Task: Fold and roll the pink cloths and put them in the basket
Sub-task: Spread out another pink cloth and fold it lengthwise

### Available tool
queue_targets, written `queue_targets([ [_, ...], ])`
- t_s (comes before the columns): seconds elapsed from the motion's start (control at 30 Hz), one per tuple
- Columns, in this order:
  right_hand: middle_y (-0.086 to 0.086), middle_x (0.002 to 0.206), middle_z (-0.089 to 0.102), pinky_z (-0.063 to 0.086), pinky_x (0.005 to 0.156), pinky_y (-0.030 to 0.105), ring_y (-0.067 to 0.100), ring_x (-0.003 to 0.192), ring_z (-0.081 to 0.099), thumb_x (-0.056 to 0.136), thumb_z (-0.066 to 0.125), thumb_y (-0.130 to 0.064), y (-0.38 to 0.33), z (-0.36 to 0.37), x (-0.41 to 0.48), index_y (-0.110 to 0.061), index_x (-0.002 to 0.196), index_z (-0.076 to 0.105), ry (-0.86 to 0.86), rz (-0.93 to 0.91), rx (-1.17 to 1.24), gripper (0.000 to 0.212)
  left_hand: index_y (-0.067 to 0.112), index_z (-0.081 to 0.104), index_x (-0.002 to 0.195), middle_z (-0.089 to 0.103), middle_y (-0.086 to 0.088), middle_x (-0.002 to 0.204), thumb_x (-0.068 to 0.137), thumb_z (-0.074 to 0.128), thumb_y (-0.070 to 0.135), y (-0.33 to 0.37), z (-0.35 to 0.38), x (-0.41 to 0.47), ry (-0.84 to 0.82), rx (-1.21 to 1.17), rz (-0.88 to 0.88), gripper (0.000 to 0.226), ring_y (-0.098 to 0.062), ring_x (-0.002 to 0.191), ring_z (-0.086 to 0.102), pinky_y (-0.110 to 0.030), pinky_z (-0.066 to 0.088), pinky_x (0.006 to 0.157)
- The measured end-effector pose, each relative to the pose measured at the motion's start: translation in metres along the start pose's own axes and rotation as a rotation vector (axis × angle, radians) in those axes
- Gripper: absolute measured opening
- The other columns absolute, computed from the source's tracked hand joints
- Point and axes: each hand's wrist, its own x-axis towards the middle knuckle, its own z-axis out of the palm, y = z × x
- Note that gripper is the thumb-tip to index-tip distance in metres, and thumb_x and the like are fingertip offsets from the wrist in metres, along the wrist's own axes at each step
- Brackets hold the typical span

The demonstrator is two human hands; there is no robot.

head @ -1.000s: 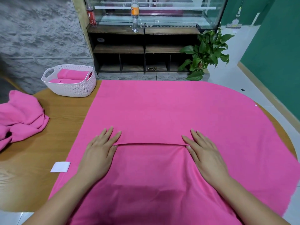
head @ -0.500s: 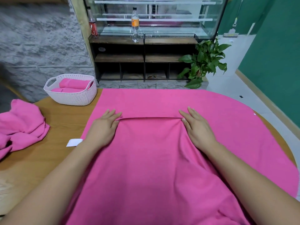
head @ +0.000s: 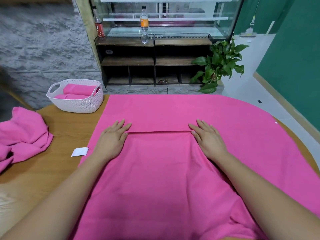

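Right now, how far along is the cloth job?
Done: two rolled pink cloths lie in the white basket. In hand: the spread pink cloth has its near edge folded over, and the left hand and right hand press flat at the ends of that fold. Left: finishing the fold, rolling it, basketing it, then the crumpled pink pile on the left.

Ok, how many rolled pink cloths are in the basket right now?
2. The far roll lies toward the back of the white basket; the near roll sits lower, just in front. More may be hidden underneath.
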Motion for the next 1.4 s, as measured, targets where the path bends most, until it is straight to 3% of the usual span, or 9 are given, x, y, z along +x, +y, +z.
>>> queue_targets([
  [0.37,-0.007,0.174,0.019,0.009,0.132,0.035,0.011,0.161,0.013,0.108,0.008,-0.06,-0.013,-0.002,-0.094,-0.047,0.16,0.036,0.006,-0.009,-0.01,0.061,0.045,0.036,0.16,0.02,0.015,0.171,0.103,0.019,0.052,0.017,-0.005,-0.096,0.008,-0.011,-0.01,0.06,-0.014,0.16,0.018,-0.045,0.022,0.129],
  [0.57,-0.012,0.174,0.014,0.01,0.132,0.037,0.008,0.162,0.007,0.109,0.009,-0.059,-0.021,-0.002,-0.135,-0.049,0.16,0.033,-0.001,-0.018,-0.02,0.057,0.049,0.031,0.161,0.015,0.02,0.172,0.104,0.018,0.052,0.02,-0.004,-0.138,0.001,0.003,-0.011,0.058,-0.01,0.161,0.012,-0.044,0.021,0.13],
  [0.7,-0.01,0.171,0.027,0.019,0.13,0.04,0.013,0.16,0.02,0.109,0.016,-0.058,-0.021,-0.001,-0.14,-0.043,0.154,0.049,0.048,-0.028,0.02,0.058,0.045,0.044,0.157,0.027,0.017,0.169,0.103,0.024,0.051,0.02,-0.006,-0.143,0.017,-0.031,-0.002,0.057,-0.011,0.159,0.022,-0.045,0.027,0.128],
  [0.77,-0.006,0.153,0.054,0.035,0.12,0.043,0.022,0.146,0.046,0.11,0.023,-0.057,-0.022,-0.005,-0.137,-0.034,0.136,0.067,0.131,-0.049,0.062,0.056,0.035,0.065,0.142,0.053,0.008,0.156,0.102,0.032,0.049,0.019,-0.016,-0.138,0.067,-0.075,0.009,0.053,-0.018,0.147,0.048,-0.046,0.043,0.118],
  [0.83,-0.009,0.118,0.066,0.047,0.099,0.042,0.024,0.113,0.062,0.11,0.029,-0.055,-0.025,-0.017,-0.131,-0.029,0.116,0.071,0.224,-0.072,0.076,0.05,0.025,0.077,0.118,0.074,0.003,0.126,0.1,0.04,0.048,0.016,-0.029,-0.131,0.164,-0.036,0.031,0.047,-0.024,0.117,0.07,-0.045,0.056,0.097],
  [0.97,-0.002,0.087,0.073,0.053,0.07,0.042,0.031,0.085,0.071,0.109,0.047,-0.044,-0.03,-0.051,-0.106,-0.028,0.105,0.064,0.27,-0.01,0.2,0.024,0.028,0.072,0.104,0.079,0.002,0.098,0.099,0.064,0.032,0.004,-0.066,-0.113,0.239,0.013,-0.091,0.01,-0.03,0.09,0.074,-0.041,0.056,0.07],
  [1.1,-0.003,0.088,0.076,0.055,0.073,0.043,0.031,0.089,0.072,0.107,0.051,-0.044,-0.023,-0.077,-0.066,-0.029,0.104,0.065,0.276,-0.006,0.239,0.021,0.029,0.074,0.098,0.078,-0.001,0.086,0.094,0.075,0.023,-0.009,-0.093,-0.08,0.307,-0.045,-0.202,0.007,-0.032,0.083,0.073,-0.038,0.048,0.065],
  [1.3,-0.009,0.089,0.076,0.057,0.079,0.044,0.025,0.089,0.072,0.107,0.053,-0.047,-0.008,-0.088,0.004,-0.028,0.101,0.069,0.256,-0.02,0.257,0.026,0.024,0.075,0.088,0.071,0.01,0.071,0.094,0.077,0.027,-0.016,-0.104,-0.011,0.405,-0.405,-0.357,0.006,-0.011,0.052,0.059,-0.026,0.043,0.055],
  [1.4,-0.006,0.077,0.072,0.055,0.071,0.045,0.028,0.078,0.068,0.107,0.049,-0.052,-0.005,-0.089,0.034,-0.026,0.093,0.067,0.263,-0.038,0.191,0.034,0.025,0.074,0.087,0.071,0.006,0.074,0.095,0.075,0.027,-0.022,-0.099,0.027,0.431,-0.463,-0.374,0.008,-0.016,0.061,0.062,-0.03,0.044,0.059],
])
